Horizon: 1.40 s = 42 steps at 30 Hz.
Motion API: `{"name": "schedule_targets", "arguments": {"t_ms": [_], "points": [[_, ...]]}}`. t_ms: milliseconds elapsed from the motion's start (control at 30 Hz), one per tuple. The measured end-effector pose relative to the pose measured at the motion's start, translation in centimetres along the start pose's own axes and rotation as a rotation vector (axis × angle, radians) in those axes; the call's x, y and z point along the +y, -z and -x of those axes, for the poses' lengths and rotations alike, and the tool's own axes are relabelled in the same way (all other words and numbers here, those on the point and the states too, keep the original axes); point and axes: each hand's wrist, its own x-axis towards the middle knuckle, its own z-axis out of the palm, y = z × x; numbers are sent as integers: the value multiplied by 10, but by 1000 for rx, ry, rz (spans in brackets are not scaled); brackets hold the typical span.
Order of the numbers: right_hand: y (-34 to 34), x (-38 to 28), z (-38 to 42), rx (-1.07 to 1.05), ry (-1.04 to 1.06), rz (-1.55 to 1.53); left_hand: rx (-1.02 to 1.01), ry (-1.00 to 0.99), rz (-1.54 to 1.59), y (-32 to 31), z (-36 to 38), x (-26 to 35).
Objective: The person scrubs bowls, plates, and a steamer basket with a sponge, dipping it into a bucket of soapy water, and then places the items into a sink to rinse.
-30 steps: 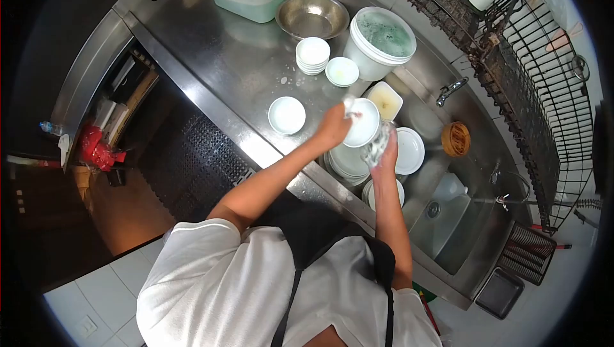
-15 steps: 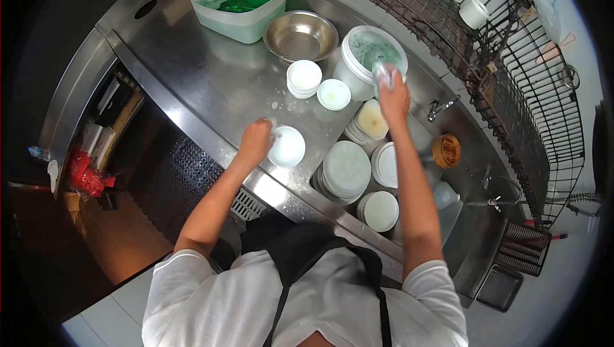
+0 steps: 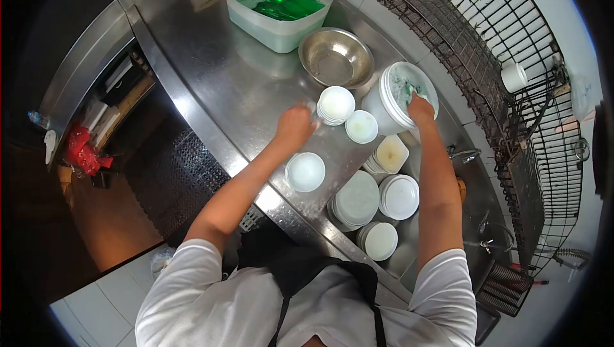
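Since half a second ago my left hand (image 3: 295, 124) has left the lone small bowl (image 3: 305, 172), which now sits on the steel counter (image 3: 211, 59) behind the wrist, on my side. Fingers now curl loosely at the near rim of the stack of small white bowls (image 3: 336, 104); touching, I think, though the blur at the fingertips leaves me unsure whether they grip. That stack lies straight ahead of the fingers, round, no long axis, several shallow bowls nested upright. One more shallow dish (image 3: 361, 126) sits just right of it. Left hand is clearly the nearer. Right hand (image 3: 419, 106) has dropped from above the white bucket (image 3: 400, 101) to its rim, fingers dipped inside, closed state not visible. Plates (image 3: 358, 200) lie stacked in the sink beneath the right forearm. Farther off: metal bowl (image 3: 336, 58), then tub of green liquid (image 3: 278, 7).
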Motion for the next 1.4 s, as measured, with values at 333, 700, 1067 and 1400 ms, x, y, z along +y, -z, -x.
{"name": "schedule_targets", "arguments": {"t_ms": [333,700,1067,1400], "points": [[4,86,53,556,-153,-1552,-7,-105,-296,-75,-109,-7],[-119,146,272,89,-286,-2620,-231,-101,-333,-19,-130,21],[-100,90,333,-84,-123,-2648,-663,823,1609,-51,-5,112],[-90,97,351,592,-30,-1199,-979,775,1837,-110,92,228]]}}
